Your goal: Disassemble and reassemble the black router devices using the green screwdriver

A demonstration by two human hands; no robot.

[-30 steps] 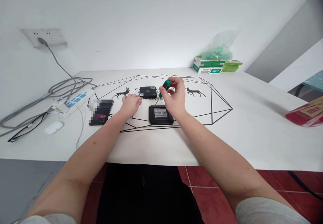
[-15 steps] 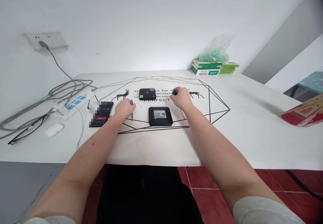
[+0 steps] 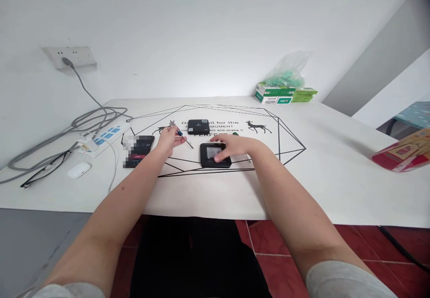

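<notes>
Jutting from left grip [image 3: 167, 141], screwdriver [image 3: 180, 133], angled rightward

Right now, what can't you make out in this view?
Green-handled metal tool: head view, middle hidden behind the right hand.
White printed label on the square black device: head view, lettering too small, partly covered by that hand.
Red-and-tan plastic packet: head view, cut off by the right edge.

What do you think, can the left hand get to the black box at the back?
Probably yes: the back black box sits close to the left hand, and I see nothing standing between them. That hand holds a screwdriver, though, so gripping might be awkward.
</notes>
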